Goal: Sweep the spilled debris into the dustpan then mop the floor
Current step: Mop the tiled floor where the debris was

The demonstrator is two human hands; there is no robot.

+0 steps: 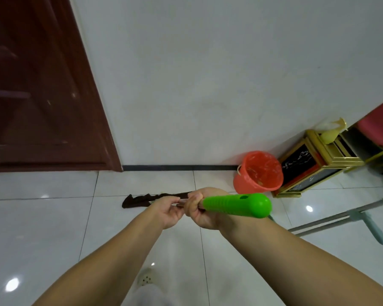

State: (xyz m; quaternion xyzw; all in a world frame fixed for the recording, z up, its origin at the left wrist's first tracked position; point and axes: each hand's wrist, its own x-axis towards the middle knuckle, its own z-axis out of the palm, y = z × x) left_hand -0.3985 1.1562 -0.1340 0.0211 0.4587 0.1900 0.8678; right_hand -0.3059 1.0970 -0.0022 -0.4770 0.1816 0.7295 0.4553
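Tiled floor (pixel 53 228); mop head (pixel 142 199) beyond hands (pixel 199 212).

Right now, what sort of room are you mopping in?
Probably an indoor hallway or room corner: glossy white floor tiles, a dark wooden door, and an orange bucket against the wall.
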